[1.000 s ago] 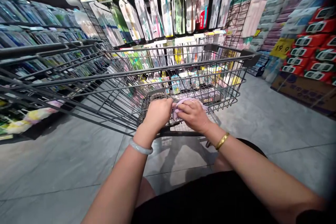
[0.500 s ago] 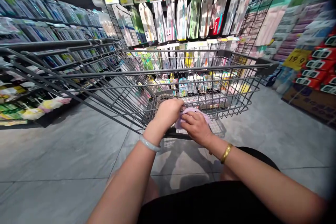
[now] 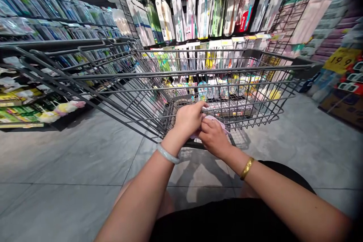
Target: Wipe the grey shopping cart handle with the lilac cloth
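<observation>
A pale purple cloth [image 3: 220, 121] lies bunched against the low wire side of a dark grey shopping cart [image 3: 255, 121]. My right hand [image 3: 213, 136] has its fingers curled over the cloth and pressed on it. Beside it, touching, my left hand [image 3: 189, 119] bends over the cart's lower wires with its fingers closed. One fingertip of the left hand points out to the right; the others are hidden, and I cannot make out what they grip. A bit of the cloth shows under the left palm.
Hanging packs of toothbrushes [image 3: 215, 15] fill the rack behind the cart. Shelves of packaged goods [image 3: 56, 19] stand on the left. At the right are a yellow price sign [image 3: 338, 60] and stacked boxes [image 3: 346, 100]. Grey tiled floor [image 3: 70, 155] surrounds the cart.
The view has shifted, so the cart and rack sit farther right. My hands have drawn closer together, less of the cloth shows, and a left fingertip now sticks out.
</observation>
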{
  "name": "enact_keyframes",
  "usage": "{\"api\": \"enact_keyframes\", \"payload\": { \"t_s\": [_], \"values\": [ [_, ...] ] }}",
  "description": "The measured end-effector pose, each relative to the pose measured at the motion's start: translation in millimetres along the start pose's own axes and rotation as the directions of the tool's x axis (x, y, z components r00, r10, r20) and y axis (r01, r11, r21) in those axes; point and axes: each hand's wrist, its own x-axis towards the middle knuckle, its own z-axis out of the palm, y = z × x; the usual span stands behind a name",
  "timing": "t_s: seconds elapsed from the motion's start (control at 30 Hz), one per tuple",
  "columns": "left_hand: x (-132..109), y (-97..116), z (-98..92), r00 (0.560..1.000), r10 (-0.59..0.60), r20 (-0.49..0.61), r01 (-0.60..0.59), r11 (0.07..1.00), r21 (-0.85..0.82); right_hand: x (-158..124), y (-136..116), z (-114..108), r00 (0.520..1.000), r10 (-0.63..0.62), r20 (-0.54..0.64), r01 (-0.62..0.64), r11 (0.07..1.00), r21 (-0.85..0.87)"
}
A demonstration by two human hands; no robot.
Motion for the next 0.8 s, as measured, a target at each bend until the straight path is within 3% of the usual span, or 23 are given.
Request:
{"api": "enact_keyframes", "payload": {
  "t_s": [0.23,0.43,0.63,0.8],
  "values": [
    [-1,4,1.0,0.999,-0.037,-0.034,0.038,0.999,0.026,-1,-1,-2,0.997,0.056,0.054,-0.057,0.998,0.017],
    [2,-2,7.5,0.999,0.005,-0.044,-0.003,0.998,0.062,-4,5,6,1.0,-0.016,0.003,0.016,1.0,-0.022],
    [1,4,6.6,0.998,0.034,-0.045,-0.03,0.996,0.083,-2,-5,5,0.998,0.064,-0.001,-0.064,0.998,-0.029],
    [2,6,-0.3,0.998,0.049,0.025,-0.052,0.992,0.111,-1,-6,3,0.994,-0.038,-0.106,0.038,0.999,0.004]
  ]
}}
